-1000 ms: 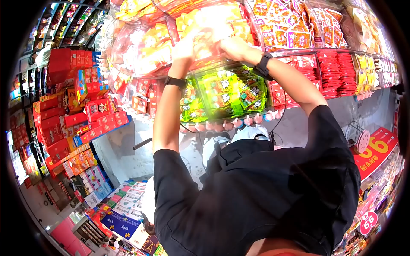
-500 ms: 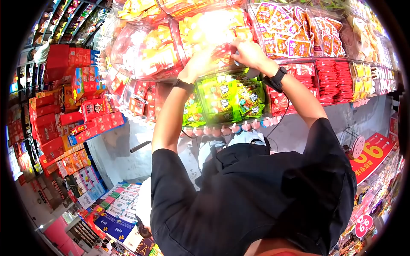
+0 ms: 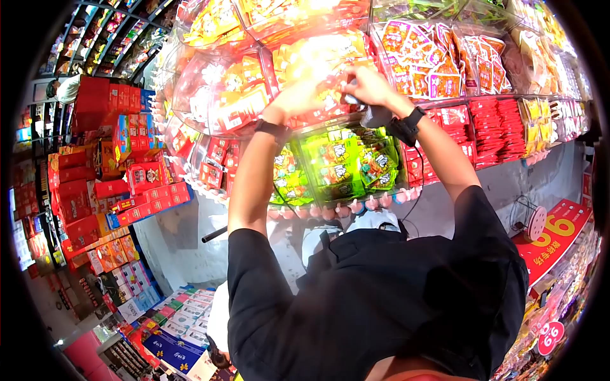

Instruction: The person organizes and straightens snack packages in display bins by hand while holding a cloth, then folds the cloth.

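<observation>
My left hand (image 3: 297, 100) reaches over a clear bin of yellow and red snack packets (image 3: 318, 54). Strong glare washes out its fingers, so their pose is unclear. At the same bin's right side, my right hand (image 3: 370, 86) has its fingers bent in a pinch; what lies between them cannot be made out. A dark grey object (image 3: 376, 116) shows just under the right hand, beside the wrist. Both wrists wear black bands, the left band (image 3: 273, 129) and the right band (image 3: 406, 126). Green snack packets (image 3: 337, 162) fill the bin below my hands.
Orange and white packets (image 3: 419, 60) and red packets (image 3: 495, 127) fill bins to the right. Stacked red boxes (image 3: 79, 190) stand at left. A thin black cable (image 3: 420, 171) hangs from the right wrist. Behind my left side, another person's white sleeve (image 3: 219, 317) shows.
The view has shifted slightly, so the display sits lower in the frame. My right hand's fingers have lifted a little, and more of the dark grey object shows beneath it.
</observation>
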The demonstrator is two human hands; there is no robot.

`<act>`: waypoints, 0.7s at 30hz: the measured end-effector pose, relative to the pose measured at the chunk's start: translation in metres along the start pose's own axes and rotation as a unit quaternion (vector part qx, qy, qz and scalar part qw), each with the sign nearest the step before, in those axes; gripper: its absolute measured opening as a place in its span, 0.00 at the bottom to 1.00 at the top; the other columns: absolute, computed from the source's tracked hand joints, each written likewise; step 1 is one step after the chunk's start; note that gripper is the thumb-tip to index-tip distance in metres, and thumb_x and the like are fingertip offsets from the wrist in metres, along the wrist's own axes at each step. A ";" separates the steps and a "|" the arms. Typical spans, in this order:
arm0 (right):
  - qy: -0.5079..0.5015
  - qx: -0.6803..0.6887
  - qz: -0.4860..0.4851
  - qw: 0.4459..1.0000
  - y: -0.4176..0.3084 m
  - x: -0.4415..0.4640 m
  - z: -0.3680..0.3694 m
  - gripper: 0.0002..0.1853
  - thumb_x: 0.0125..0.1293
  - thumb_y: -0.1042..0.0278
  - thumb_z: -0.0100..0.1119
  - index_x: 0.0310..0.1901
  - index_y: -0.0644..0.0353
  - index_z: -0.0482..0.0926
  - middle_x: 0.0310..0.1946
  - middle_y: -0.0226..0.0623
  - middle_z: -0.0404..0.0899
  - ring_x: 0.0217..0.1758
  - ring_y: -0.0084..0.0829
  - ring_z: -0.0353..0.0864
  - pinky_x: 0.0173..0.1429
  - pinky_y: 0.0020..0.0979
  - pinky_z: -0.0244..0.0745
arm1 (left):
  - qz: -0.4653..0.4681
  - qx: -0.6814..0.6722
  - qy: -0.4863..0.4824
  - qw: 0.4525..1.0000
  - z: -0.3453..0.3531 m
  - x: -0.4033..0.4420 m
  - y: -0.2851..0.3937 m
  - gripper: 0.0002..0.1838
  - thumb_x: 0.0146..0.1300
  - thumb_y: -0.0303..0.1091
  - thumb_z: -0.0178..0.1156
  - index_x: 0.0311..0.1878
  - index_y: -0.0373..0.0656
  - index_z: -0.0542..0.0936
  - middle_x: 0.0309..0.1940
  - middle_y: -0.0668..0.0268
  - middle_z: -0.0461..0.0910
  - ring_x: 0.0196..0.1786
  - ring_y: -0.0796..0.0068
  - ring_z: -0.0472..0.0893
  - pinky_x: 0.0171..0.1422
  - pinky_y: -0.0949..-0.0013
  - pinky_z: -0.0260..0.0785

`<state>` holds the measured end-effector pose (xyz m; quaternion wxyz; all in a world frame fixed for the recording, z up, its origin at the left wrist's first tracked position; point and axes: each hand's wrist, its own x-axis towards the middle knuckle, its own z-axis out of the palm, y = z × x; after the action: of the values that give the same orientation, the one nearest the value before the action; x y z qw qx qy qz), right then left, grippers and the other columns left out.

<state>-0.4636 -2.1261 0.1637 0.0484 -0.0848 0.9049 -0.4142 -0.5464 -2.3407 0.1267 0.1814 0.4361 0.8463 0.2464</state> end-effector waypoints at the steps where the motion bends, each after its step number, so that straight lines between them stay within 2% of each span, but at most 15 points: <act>1: 0.001 0.004 -0.011 1.000 0.000 0.008 -0.010 0.14 0.59 0.62 0.67 0.41 0.62 0.81 0.36 0.46 0.86 0.40 0.40 0.86 0.45 0.38 0.78 | 0.051 -0.024 0.051 0.997 -0.016 0.002 0.014 0.36 0.56 0.35 0.67 0.69 0.43 0.67 0.62 0.52 0.75 0.65 0.58 0.74 0.70 0.62 0.64; 2: 0.012 -0.001 0.006 1.000 0.005 0.018 -0.014 0.13 0.59 0.62 0.67 0.40 0.62 0.82 0.35 0.45 0.86 0.39 0.39 0.86 0.45 0.38 0.78 | 0.025 -0.025 -0.003 0.999 -0.037 0.008 0.025 0.38 0.57 0.34 0.67 0.72 0.47 0.65 0.66 0.55 0.73 0.69 0.65 0.70 0.74 0.65 0.59; 4: 0.049 0.021 0.044 0.998 0.019 0.044 -0.022 0.12 0.58 0.62 0.68 0.38 0.62 0.83 0.32 0.43 0.86 0.36 0.36 0.86 0.44 0.37 0.78 | 0.076 -0.076 0.025 0.994 -0.052 0.029 0.030 0.39 0.57 0.35 0.67 0.72 0.45 0.64 0.66 0.54 0.72 0.69 0.63 0.70 0.74 0.65 0.59; 5: 0.099 -0.056 0.045 0.992 0.037 0.061 -0.019 0.15 0.58 0.61 0.68 0.44 0.60 0.82 0.37 0.44 0.85 0.40 0.40 0.86 0.47 0.39 0.78 | 0.103 -0.102 0.040 0.989 -0.058 0.042 0.026 0.39 0.57 0.36 0.68 0.72 0.45 0.64 0.66 0.54 0.72 0.69 0.63 0.70 0.74 0.65 0.60; 6: 0.160 -0.116 0.058 0.979 0.051 0.073 -0.013 0.19 0.58 0.60 0.67 0.49 0.59 0.80 0.43 0.45 0.84 0.45 0.42 0.84 0.50 0.40 0.78 | 0.027 -0.019 0.028 0.999 -0.050 0.058 -0.002 0.42 0.57 0.39 0.69 0.74 0.46 0.61 0.71 0.50 0.64 0.72 0.53 0.66 0.76 0.58 0.56; 7: 0.219 -0.175 0.069 0.957 0.059 0.080 -0.007 0.23 0.58 0.60 0.67 0.54 0.57 0.78 0.49 0.46 0.82 0.50 0.43 0.83 0.53 0.41 0.78 | -0.046 0.030 0.083 0.995 -0.034 0.059 -0.010 0.43 0.57 0.40 0.68 0.74 0.46 0.60 0.72 0.49 0.60 0.72 0.50 0.63 0.77 0.55 0.54; 8: 0.181 -0.184 0.100 0.961 0.059 0.079 -0.004 0.30 0.59 0.58 0.65 0.63 0.54 0.70 0.62 0.48 0.72 0.59 0.47 0.77 0.58 0.43 0.76 | -0.117 0.081 0.138 0.980 -0.021 0.060 -0.011 0.43 0.57 0.40 0.68 0.75 0.47 0.59 0.74 0.49 0.57 0.73 0.46 0.61 0.77 0.51 0.53; 9: 0.201 -0.174 0.111 0.958 0.044 0.074 0.000 0.33 0.61 0.59 0.64 0.67 0.53 0.67 0.68 0.47 0.65 0.62 0.48 0.75 0.59 0.43 0.76 | -0.187 0.131 0.192 0.955 -0.014 0.062 -0.010 0.44 0.57 0.41 0.68 0.75 0.48 0.58 0.75 0.48 0.53 0.74 0.42 0.59 0.77 0.48 0.51; 10: 0.189 -0.201 0.046 0.960 0.054 0.073 0.005 0.34 0.59 0.59 0.64 0.67 0.51 0.66 0.69 0.48 0.64 0.60 0.49 0.77 0.58 0.44 0.77 | -0.163 0.107 0.210 0.958 -0.009 0.057 -0.008 0.45 0.57 0.45 0.68 0.75 0.51 0.58 0.77 0.47 0.46 0.76 0.39 0.52 0.77 0.41 0.48; 11: 0.174 -0.227 -0.019 0.958 0.064 0.071 0.011 0.34 0.57 0.59 0.63 0.67 0.49 0.65 0.70 0.49 0.62 0.57 0.50 0.79 0.58 0.45 0.77 | -0.150 0.144 0.201 0.957 -0.002 0.051 -0.004 0.44 0.56 0.46 0.68 0.75 0.50 0.59 0.77 0.48 0.47 0.76 0.40 0.51 0.77 0.40 0.48; 12: 0.131 -0.174 0.005 0.976 0.050 0.065 0.011 0.30 0.59 0.59 0.60 0.65 0.45 0.68 0.71 0.46 0.61 0.58 0.49 0.79 0.57 0.44 0.77 | -0.137 0.182 0.194 0.954 0.004 0.047 0.000 0.44 0.55 0.47 0.68 0.74 0.50 0.60 0.76 0.49 0.48 0.77 0.41 0.51 0.77 0.40 0.48; 13: 0.090 -0.174 -0.037 0.980 0.049 0.060 0.012 0.25 0.60 0.59 0.58 0.62 0.45 0.72 0.66 0.45 0.67 0.56 0.48 0.80 0.54 0.45 0.78 | -0.123 0.219 0.184 0.950 0.010 0.040 0.008 0.44 0.54 0.48 0.68 0.73 0.49 0.61 0.76 0.49 0.50 0.77 0.43 0.50 0.77 0.40 0.48; 15: 0.032 -0.216 -0.006 0.976 0.052 0.060 0.022 0.21 0.60 0.61 0.58 0.57 0.46 0.76 0.57 0.44 0.74 0.51 0.47 0.82 0.50 0.46 0.79 | -0.088 0.199 0.176 0.960 0.022 0.033 0.011 0.47 0.50 0.50 0.70 0.72 0.48 0.63 0.70 0.51 0.59 0.74 0.46 0.54 0.75 0.38 0.49; 18: 0.069 -0.248 -0.028 0.966 0.049 0.052 0.026 0.15 0.61 0.60 0.58 0.51 0.46 0.79 0.48 0.42 0.79 0.47 0.46 0.83 0.47 0.47 0.79 | -0.035 0.267 0.192 0.944 0.047 0.031 -0.008 0.50 0.44 0.48 0.75 0.72 0.48 0.64 0.67 0.54 0.64 0.70 0.49 0.60 0.73 0.38 0.50; 21: 0.014 -0.321 0.027 0.946 0.039 0.035 0.025 0.12 0.61 0.61 0.59 0.46 0.45 0.82 0.44 0.42 0.80 0.45 0.45 0.84 0.47 0.46 0.80 | 0.005 0.265 0.105 0.958 0.044 0.011 -0.006 0.49 0.44 0.44 0.76 0.72 0.50 0.65 0.67 0.55 0.64 0.71 0.49 0.59 0.74 0.37 0.48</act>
<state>-0.4984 -2.1264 0.1178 0.0167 -0.0653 0.9926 -0.1012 -0.5337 -2.3229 0.0867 -0.0322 0.4441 0.8935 0.0587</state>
